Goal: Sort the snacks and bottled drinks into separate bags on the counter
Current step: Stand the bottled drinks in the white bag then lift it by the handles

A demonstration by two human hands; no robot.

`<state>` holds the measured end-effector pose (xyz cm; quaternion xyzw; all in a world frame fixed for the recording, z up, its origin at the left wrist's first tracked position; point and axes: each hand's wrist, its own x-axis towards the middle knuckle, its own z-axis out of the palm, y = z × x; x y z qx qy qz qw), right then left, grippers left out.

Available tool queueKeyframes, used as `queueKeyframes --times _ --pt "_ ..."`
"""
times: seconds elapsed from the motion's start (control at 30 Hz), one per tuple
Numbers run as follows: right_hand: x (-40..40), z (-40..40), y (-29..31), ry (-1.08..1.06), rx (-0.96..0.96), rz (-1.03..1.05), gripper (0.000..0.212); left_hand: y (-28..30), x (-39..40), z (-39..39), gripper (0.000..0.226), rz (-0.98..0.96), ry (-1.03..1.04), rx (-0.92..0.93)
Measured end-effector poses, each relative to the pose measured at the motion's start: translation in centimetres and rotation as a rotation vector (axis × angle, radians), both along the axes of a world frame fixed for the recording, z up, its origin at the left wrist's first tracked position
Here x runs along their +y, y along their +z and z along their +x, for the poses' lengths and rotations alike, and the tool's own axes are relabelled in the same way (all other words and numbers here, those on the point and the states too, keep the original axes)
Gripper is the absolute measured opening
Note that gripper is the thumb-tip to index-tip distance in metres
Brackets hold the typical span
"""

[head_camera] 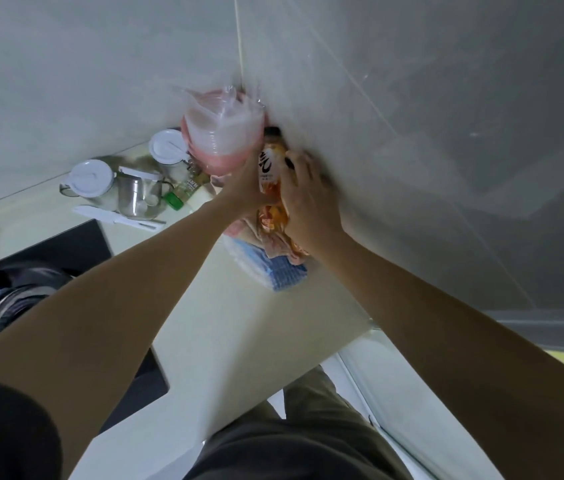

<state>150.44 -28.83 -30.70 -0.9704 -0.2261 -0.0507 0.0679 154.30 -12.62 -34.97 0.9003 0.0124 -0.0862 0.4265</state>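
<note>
Item under handling: I read one orange drink bottle with a dark cap, standing at the back of the counter, close against the wall.
Bottle axis: the long axis runs from the cap at the far end, by the wall, down toward me; cap points away and up, base is sunk in an orange bag.
Position relative to hands: the bottle sits between both hands, left hand on its left flank, right hand on its right flank.
Nearer hand: both are at the bottle; neither has any reach left to cover.
Left hand state: it touches the bottle or bag edge; fingers are hidden, so I cannot tell how they lie.
Right hand state: fingers curl round the bottle's right side, holding it.
Neighbours: a clear bag of pink plastic tubs touches the left hand's far side; a blue checked cloth lies just nearer me.
Judgement: the bottle looks to be going down into the bag along its own axis.
</note>
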Motion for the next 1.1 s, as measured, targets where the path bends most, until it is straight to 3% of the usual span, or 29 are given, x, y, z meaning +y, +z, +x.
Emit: queueKeyframes --times 0.13,0.37,0.5,0.63,0.73,0.87,1.1 --pt "-0.7 -1.2 0.2 0.007 -0.017 0.005 0.104 -0.9 -0.8 -0.1 0.133 -0.13 0.07 0.013" --pt "-2.7 -3.5 1.0 0.008 -0.055 0.196 0.079 -0.8 -1.8 -1.4 0.115 -0.353 0.216 0.03" --pt "-3.8 -4.0 1.0 -0.002 0.038 0.233 0.089 0.2 -2.7 -2.7 0.095 -0.408 0.262 0.041" --pt "-4.4 -4.9 0.7 0.002 0.136 0.208 0.089 1.4 -2.8 -5.0 0.09 -0.407 0.369 -0.007" --pt "-4.6 -5.2 0.7 0.043 0.14 0.257 0.078 3.0 -2.0 -7.4 0.078 -0.398 0.467 -0.087" --pt "-2.8 -5.4 2.0 0.088 0.109 0.302 0.06 4.7 0.9 -12.4 0.086 -0.393 0.597 -0.111" --pt "4.6 -9.5 6.8 0.301 0.07 0.376 0.079 8.6 7.0 -25.6 0.083 -0.349 0.848 -0.175"
